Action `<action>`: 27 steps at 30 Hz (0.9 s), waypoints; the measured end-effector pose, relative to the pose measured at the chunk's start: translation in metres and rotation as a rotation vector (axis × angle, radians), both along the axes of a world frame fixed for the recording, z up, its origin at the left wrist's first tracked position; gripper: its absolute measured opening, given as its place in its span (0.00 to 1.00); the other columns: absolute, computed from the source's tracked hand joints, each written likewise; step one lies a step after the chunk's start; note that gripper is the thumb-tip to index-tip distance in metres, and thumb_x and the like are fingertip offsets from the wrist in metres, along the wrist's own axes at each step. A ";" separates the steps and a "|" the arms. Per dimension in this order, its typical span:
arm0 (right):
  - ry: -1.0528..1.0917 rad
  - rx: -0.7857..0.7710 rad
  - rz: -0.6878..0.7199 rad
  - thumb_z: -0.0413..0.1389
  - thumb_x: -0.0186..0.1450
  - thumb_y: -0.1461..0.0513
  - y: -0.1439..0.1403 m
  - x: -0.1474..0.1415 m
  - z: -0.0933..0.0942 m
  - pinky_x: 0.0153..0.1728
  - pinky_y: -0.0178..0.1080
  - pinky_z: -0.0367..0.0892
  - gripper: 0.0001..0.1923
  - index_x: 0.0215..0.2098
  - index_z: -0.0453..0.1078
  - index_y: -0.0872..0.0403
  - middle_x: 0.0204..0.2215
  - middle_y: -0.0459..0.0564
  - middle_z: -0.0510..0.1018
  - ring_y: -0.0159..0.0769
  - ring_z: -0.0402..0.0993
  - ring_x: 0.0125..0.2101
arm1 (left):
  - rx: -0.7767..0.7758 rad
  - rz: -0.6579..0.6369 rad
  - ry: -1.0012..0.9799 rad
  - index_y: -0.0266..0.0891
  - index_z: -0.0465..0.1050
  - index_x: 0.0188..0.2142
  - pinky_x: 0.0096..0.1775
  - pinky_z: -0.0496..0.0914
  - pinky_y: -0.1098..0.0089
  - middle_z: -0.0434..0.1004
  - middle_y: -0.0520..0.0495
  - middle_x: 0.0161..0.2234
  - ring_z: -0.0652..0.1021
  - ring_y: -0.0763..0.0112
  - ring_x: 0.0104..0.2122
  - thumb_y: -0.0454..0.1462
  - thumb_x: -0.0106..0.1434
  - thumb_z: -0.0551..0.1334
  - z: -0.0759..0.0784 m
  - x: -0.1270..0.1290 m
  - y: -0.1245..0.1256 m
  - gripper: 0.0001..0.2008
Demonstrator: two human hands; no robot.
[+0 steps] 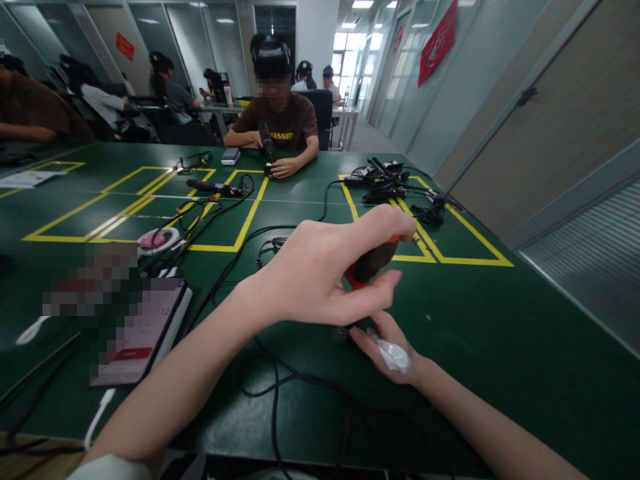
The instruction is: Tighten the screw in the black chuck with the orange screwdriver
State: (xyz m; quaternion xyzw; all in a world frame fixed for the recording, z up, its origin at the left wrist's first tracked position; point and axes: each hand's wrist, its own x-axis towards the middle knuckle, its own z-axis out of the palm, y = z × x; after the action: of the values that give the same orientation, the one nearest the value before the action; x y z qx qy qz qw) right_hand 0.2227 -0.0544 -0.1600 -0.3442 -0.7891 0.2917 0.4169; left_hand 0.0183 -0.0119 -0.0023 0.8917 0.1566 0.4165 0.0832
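**Inspector:** Nearest, right hand (pixel 387 347) is closed on a white wad (pixel 395 357), resting on the table (pixel 500 347). Left hand (pixel 325 270) is clamped round a dark, red-trimmed tool (pixel 370 263) just above it.

**Clerk:** Progress?

**Inspector:** Work in hand, I judge; nothing visibly finished.

**Clerk:** Room?

**Inspector:** Cables (pixel 275 373) cross the near edge; a tablet (pixel 145 333) lies left. Open green to the right. Farther off, yellow tape (pixel 250 213), a seated person.

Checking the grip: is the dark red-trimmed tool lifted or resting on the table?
Lifted. The left hand wraps the tool above the green table; the right hand sits beneath it.
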 end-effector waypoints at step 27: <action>-0.009 -0.048 0.023 0.55 0.75 0.56 0.000 0.000 0.006 0.49 0.47 0.81 0.15 0.57 0.72 0.50 0.48 0.57 0.87 0.48 0.86 0.46 | 0.170 0.114 -0.180 0.39 0.71 0.49 0.35 0.73 0.79 0.85 0.51 0.43 0.82 0.83 0.33 0.35 0.71 0.64 -0.015 0.015 0.000 0.08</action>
State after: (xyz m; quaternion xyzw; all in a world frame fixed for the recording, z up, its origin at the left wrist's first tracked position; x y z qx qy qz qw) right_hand 0.2228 -0.0542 -0.1545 -0.3462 -0.7878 0.3135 0.4015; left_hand 0.0336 -0.0122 -0.0173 0.8440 0.1632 0.5109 -0.0029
